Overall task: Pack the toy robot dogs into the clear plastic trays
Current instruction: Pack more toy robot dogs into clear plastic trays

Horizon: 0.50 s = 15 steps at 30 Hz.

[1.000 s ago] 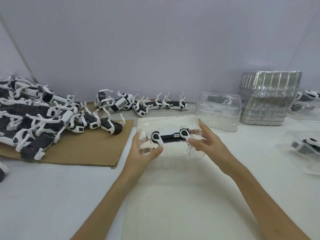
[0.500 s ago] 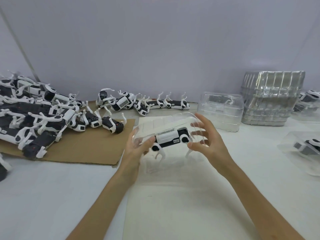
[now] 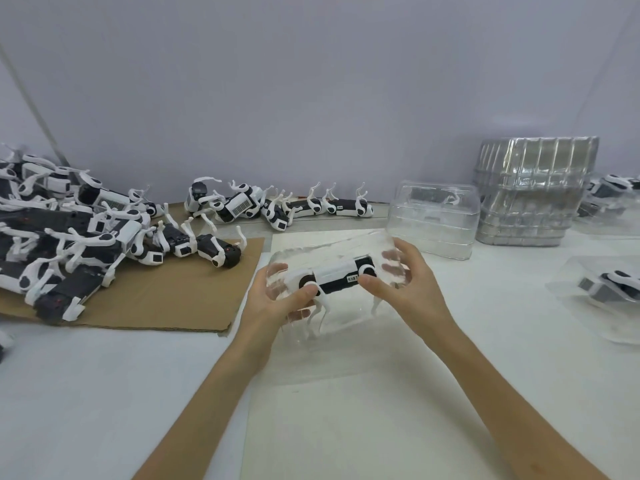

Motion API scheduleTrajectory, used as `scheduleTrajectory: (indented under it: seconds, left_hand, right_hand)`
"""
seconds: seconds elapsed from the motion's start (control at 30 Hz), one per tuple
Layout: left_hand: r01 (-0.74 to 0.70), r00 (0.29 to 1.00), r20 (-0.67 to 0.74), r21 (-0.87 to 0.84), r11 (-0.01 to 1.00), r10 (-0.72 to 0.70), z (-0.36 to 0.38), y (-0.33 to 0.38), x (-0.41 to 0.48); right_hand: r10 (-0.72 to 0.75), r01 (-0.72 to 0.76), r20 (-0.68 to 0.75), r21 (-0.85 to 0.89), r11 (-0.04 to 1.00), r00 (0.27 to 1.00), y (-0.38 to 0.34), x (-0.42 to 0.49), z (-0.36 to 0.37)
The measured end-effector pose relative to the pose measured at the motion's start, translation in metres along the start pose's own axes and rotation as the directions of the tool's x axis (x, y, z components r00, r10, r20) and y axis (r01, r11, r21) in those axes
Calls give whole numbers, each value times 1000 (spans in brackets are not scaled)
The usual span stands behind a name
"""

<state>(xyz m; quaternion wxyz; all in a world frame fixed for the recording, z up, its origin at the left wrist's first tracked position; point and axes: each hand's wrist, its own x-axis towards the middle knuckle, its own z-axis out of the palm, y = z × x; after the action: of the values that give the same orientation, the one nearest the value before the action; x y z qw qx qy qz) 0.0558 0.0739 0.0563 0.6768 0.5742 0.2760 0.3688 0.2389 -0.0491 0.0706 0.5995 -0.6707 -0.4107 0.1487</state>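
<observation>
Well, the white counter (image 3: 86,393) fills the bottom of the frame. On its left lies a brown cardboard sheet (image 3: 166,299). A big pile of toy dogs (image 3: 69,244) sits on the cardboard at the left edge. A white paper sheet (image 3: 346,410) lies under my arms. At the upper right stands a stack of trays (image 3: 530,192). Just left of it is a single tray (image 3: 433,220). A short row of dogs (image 3: 277,206) lies at the back, in the middle. At the right edge is a packed tray (image 3: 602,292) with a dog inside.

In the middle of the frame I hold a clear tray (image 3: 329,249). My left hand (image 3: 277,299) grips its left end and my right hand (image 3: 412,289) grips its right end, with fingers curled round it. One toy dog (image 3: 337,275) is inside that tray. It is black and white, and its legs point down.
</observation>
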Motion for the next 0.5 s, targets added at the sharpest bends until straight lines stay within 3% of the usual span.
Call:
scheduleTrajectory:
  seconds: [0.1,0.2,0.3,0.4,0.5]
  left_hand:
    - [17,988,-151,-20,1000,-20,6,-2,-2]
    - [6,957,-291,-45,999,-19,8,-4,-3]
    - [-32,930,-368,-21,999,22,10,-5,-5]
    - [-122,923,-356,90,988,147,18,-4,-14]
    - [-281,904,-266,220,934,335,31,-6,-27]
  right_hand:
    - [-318,237,-214,-334,912,924,-1,-5,6]
    - [-511,425,-135,-402,811,849,-4,-12,12]
    - [-490,441,40,-505,742,871,-6,-19,22]
    - [-490,412,52,-624,664,870,-8,-22,26]
    - [-418,344,44,-649,679,907,-10,-23,24]
